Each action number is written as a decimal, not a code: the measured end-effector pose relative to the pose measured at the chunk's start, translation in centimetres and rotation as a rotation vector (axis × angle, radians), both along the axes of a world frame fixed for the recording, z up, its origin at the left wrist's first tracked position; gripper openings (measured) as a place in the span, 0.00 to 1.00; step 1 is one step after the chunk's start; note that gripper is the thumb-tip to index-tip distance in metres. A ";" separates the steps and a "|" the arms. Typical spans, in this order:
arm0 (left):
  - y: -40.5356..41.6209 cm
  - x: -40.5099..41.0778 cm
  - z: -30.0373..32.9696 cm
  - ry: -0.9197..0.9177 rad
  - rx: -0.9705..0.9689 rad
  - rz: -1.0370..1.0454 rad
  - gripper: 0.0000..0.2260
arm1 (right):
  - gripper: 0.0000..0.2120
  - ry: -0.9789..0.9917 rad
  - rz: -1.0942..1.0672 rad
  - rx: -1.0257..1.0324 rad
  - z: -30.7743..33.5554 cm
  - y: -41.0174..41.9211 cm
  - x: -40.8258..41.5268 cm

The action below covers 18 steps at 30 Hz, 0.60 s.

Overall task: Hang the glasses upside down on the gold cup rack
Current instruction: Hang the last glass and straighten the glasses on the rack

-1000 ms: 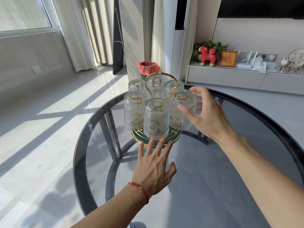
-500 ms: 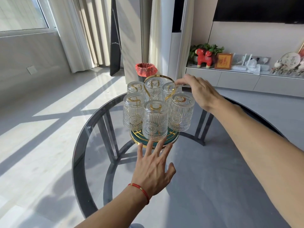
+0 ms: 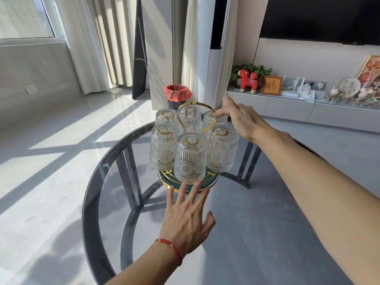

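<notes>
The gold cup rack (image 3: 208, 122), with its looped handle and green round base (image 3: 164, 178), stands at the far side of the glass table. Several ribbed clear glasses hang upside down on it; the nearest glass (image 3: 190, 159) faces me. My left hand (image 3: 187, 219) lies flat on the table with spread fingers, their tips at the base's front edge. My right hand (image 3: 244, 120) reaches in from the right. Its forefinger touches the handle's right side and the thumb is raised apart. Neither hand holds a glass.
The round dark glass table (image 3: 90, 194) has a metal frame beneath. Behind it on the floor stands a bin with a red liner (image 3: 174, 95). A low white cabinet (image 3: 287, 108) with ornaments runs along the right wall.
My right hand left the right-hand glass, rose to the gold handle and now stays there. My left hand has stayed flat at the base.
</notes>
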<state>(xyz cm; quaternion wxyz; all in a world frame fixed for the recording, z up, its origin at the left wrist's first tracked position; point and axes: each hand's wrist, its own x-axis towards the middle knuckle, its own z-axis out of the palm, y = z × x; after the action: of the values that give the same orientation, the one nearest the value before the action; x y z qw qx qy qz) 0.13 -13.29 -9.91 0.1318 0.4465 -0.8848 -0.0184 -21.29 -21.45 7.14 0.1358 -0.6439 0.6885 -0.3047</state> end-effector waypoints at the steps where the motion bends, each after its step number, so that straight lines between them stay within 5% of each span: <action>1: 0.0 0.0 0.0 -0.007 0.002 -0.002 0.28 | 0.40 0.003 -0.015 -0.001 0.0 0.0 -0.2; 11: 0.0 0.0 0.0 -0.013 -0.003 -0.006 0.28 | 0.40 0.098 -0.010 -0.013 -0.2 -0.6 -0.6; 18: -0.1 -0.1 0.1 -0.008 0.005 -0.004 0.28 | 0.40 -0.004 0.037 0.025 0.2 -0.6 0.3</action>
<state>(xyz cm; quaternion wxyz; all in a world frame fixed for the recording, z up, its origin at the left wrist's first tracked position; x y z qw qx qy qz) 0.07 -13.41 -9.85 0.1273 0.4450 -0.8863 -0.0191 -20.98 -22.02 7.31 0.1506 -0.6542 0.6800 -0.2949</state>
